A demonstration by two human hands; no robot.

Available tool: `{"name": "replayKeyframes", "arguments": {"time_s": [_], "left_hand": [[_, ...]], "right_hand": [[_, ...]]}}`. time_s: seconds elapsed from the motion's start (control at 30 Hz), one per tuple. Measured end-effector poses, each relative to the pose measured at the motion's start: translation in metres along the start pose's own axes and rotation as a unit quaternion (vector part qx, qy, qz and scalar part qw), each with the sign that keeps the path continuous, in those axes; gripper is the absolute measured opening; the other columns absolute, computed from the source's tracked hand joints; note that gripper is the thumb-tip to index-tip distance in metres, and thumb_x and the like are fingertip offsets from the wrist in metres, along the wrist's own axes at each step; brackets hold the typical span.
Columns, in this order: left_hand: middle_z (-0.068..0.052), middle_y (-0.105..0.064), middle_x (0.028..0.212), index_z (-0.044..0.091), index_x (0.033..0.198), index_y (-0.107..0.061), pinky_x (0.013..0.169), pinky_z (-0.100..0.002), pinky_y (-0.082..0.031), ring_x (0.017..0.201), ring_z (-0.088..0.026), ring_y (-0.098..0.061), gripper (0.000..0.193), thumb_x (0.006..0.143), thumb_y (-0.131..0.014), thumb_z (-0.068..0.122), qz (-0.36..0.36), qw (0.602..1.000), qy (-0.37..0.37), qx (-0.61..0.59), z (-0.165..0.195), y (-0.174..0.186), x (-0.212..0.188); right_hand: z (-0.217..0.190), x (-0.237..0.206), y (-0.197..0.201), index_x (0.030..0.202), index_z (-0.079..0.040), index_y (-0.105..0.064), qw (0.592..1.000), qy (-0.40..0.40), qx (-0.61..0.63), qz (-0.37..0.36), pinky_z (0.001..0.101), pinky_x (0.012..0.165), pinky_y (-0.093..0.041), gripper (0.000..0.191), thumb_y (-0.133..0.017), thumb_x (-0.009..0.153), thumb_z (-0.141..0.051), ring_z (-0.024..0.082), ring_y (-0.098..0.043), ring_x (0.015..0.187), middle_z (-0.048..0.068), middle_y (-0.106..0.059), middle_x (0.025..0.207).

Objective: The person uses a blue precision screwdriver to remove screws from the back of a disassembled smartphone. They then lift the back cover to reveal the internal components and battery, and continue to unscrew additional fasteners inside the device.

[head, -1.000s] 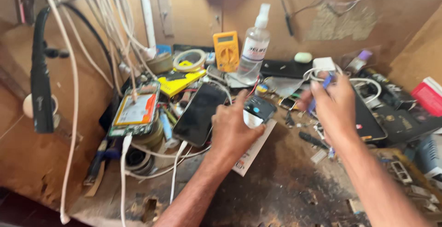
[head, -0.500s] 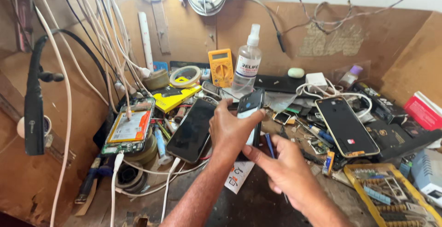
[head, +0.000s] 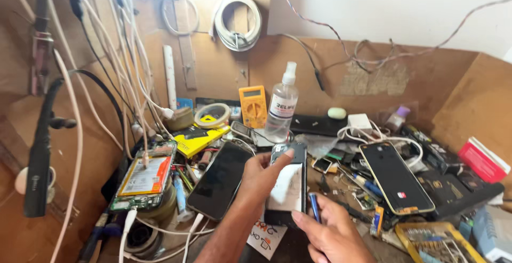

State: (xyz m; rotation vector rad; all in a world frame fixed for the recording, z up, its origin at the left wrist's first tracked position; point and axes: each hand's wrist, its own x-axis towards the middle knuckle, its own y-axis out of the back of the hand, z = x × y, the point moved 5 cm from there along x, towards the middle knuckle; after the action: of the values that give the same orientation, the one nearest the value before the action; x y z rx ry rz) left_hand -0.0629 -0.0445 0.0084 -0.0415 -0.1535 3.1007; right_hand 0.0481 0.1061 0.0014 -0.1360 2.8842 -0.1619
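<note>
My left hand (head: 260, 176) holds a dark phone (head: 288, 184) upright over the bench, its back facing me with a pale patch on it. My right hand (head: 333, 235) is just below and to the right of the phone, fingers around a thin blue-tipped tool (head: 313, 207) whose tip is near the phone's lower right edge. A black phone with a blank screen (head: 219, 180) lies flat just left of my left hand.
An opened phone showing its battery and board (head: 143, 176) lies at the left among white cables. A yellow multimeter (head: 253, 106), spray bottle (head: 279, 106) and tape roll (head: 212, 115) stand at the back. Another phone (head: 396, 176) and a tool tray (head: 434, 240) lie on the right.
My right hand came back from the right side of the bench to just under the held phone, bringing the blue tool. The view has tilted up and closer.
</note>
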Motion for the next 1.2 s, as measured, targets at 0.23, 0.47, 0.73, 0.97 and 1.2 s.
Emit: {"name": "replayKeyframes", "arguments": {"time_s": [0.23,0.47,0.73,0.97,1.2], "left_hand": [[-0.007,-0.074,0.089,0.002,0.106,-0.070,0.065,-0.033,-0.062,0.072,-0.016,-0.072,0.028,0.084,-0.080,0.016,-0.101,0.953,0.078,-0.275,-0.013,-0.006,0.012],[-0.009,-0.075,0.089,0.000,0.109,-0.068,0.067,-0.034,-0.063,0.072,-0.017,-0.073,0.029,0.082,-0.077,0.001,-0.101,0.954,0.039,-0.280,-0.014,-0.007,0.009],[-0.010,-0.074,0.086,-0.004,0.105,-0.069,0.064,-0.034,-0.062,0.070,-0.018,-0.073,0.024,0.082,-0.075,-0.002,-0.089,0.970,0.035,-0.222,-0.023,-0.002,0.015],[-0.011,-0.072,0.081,-0.003,0.103,-0.068,0.057,-0.038,-0.060,0.064,-0.020,-0.071,0.025,0.078,-0.072,-0.006,-0.111,0.980,0.094,-0.135,-0.025,-0.006,0.010],[-0.012,-0.073,0.083,-0.001,0.107,-0.068,0.057,-0.041,-0.061,0.065,-0.022,-0.073,0.033,0.075,-0.071,-0.009,-0.116,0.976,0.140,-0.118,-0.024,-0.009,0.008]], "right_hand": [[0.041,0.044,0.039,0.125,-0.002,-0.063,0.995,0.002,0.023,-0.096,0.0251,0.046,-0.033,0.035,-0.074,0.092,-0.011,0.006,-0.045,0.049,0.000,-0.059,0.072],[0.041,0.044,0.058,0.126,-0.004,-0.061,0.998,-0.015,-0.039,-0.039,0.0283,0.037,-0.028,0.039,-0.078,0.093,-0.015,0.007,-0.036,0.040,0.007,-0.049,0.070],[-0.026,0.013,0.115,0.105,0.003,-0.068,0.990,0.009,-0.053,0.127,0.0295,0.038,-0.027,0.025,-0.069,0.092,-0.019,0.009,-0.035,0.042,0.010,-0.068,0.077],[-0.035,0.018,0.140,0.099,0.001,-0.078,0.938,0.005,-0.257,0.232,0.0328,0.047,-0.028,0.023,-0.077,0.092,-0.021,0.013,-0.037,0.052,0.007,-0.061,0.074],[-0.034,0.031,0.132,0.106,-0.010,-0.082,0.836,0.029,-0.498,0.227,0.0348,0.078,-0.056,0.030,-0.084,0.085,-0.031,0.016,-0.076,0.078,0.009,-0.080,0.088]]}}
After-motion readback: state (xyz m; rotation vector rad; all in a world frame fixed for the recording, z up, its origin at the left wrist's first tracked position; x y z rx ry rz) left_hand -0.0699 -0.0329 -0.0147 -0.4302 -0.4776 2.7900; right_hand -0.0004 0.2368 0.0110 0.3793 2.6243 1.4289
